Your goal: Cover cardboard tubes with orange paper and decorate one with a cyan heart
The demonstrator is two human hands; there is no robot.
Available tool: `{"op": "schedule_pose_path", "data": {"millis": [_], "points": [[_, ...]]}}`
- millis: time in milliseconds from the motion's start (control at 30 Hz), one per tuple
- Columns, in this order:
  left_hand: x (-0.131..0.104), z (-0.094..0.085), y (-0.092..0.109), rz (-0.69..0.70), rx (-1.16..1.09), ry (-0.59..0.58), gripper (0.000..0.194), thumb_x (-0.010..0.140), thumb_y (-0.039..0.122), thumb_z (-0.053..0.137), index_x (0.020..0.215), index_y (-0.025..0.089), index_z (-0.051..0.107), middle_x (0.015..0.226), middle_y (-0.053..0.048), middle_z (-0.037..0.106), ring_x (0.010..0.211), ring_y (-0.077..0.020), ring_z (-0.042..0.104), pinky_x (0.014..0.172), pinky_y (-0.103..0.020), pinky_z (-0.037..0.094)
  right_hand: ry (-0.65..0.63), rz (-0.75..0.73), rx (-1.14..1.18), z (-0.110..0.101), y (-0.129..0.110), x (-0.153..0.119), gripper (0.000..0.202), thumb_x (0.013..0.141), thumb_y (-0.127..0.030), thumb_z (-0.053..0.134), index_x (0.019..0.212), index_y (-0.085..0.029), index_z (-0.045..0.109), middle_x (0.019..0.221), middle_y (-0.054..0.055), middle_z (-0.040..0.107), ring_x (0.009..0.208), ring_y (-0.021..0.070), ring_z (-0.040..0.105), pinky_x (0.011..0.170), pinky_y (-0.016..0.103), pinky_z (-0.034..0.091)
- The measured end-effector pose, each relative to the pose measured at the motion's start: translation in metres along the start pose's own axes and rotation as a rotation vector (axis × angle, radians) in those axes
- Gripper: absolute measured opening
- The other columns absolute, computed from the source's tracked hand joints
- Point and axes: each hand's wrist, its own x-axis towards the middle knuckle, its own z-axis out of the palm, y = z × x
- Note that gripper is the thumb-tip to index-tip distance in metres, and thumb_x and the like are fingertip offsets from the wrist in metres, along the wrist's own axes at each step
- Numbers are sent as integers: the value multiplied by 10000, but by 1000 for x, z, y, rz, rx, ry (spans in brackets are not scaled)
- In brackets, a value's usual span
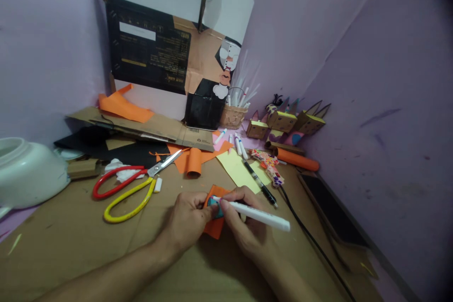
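Near the front centre, my left hand (189, 219) grips an orange paper piece (214, 231), with a small blue round piece (211, 201) under its thumb. My right hand (247, 222) is closed around a white marker (262, 216), whose tip end lies at the blue piece. Its fingers also touch the right side of the orange paper. To the left lie scissors (125, 203) with one red and one yellow handle, blades apart. A black pen (260, 183) rests on yellow paper (235, 170) beyond my right hand. An orange paper roll (194, 164) stands behind the hands.
A white ceramic vessel (31, 172) sits at the left edge. Flattened cardboard (148, 128) and a printed box (148, 47) are at the back. A basket (233, 117) holds markers. Small cardboard animal boxes (282, 121), a black cable (307, 233) and a dark flat device (332, 210) lie right.
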Motion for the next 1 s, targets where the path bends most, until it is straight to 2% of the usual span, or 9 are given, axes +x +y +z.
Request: {"op": "schedule_pose_path", "data": {"millis": [167, 733, 1000], "points": [[0, 0, 0, 6, -4, 5, 291, 688, 402, 578, 555, 160, 486, 548, 34, 342, 542, -105, 292, 470, -231, 213, -57, -33, -37, -2, 0, 1, 87, 794, -261, 572, 746, -188, 580, 581, -16, 596, 477, 101, 513, 437, 200, 386], [-1, 0, 1, 1, -13, -32, 305, 706, 425, 549, 635, 129, 536, 591, 23, 331, 574, -114, 283, 499, -247, 207, -2, 84, 94, 3, 8, 1, 127, 814, -307, 569, 760, -192, 567, 611, -23, 587, 520, 112, 517, 469, 207, 381], [1, 1, 5, 8, 19, -4, 275, 691, 399, 521, 570, 159, 458, 569, 32, 318, 557, -107, 266, 490, -243, 195, 24, 136, 137, 5, 10, 3, 145, 795, -321, 572, 744, -185, 570, 594, -25, 578, 513, 106, 494, 454, 199, 360]]}}
